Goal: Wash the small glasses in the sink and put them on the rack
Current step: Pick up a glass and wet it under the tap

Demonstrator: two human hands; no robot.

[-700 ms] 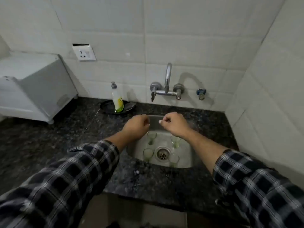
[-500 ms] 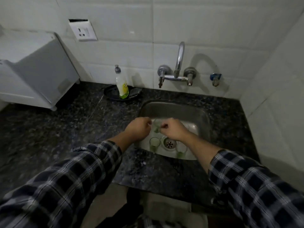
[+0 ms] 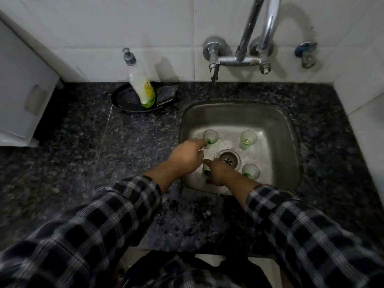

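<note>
Left hand (image 3: 187, 159) dropped to far-left glass (image 3: 211, 135), right hand (image 3: 219, 172) onto near-left glass (image 3: 205, 171), grips unclear

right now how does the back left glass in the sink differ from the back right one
The back-left glass has a fingertip of the left hand at its near side, perhaps touching; the back-right glass has no hand at it. The back-left glass sits left of the drain, the back-right glass right of it. Both are small, clear, green-bottomed and upright in the sink.
</note>
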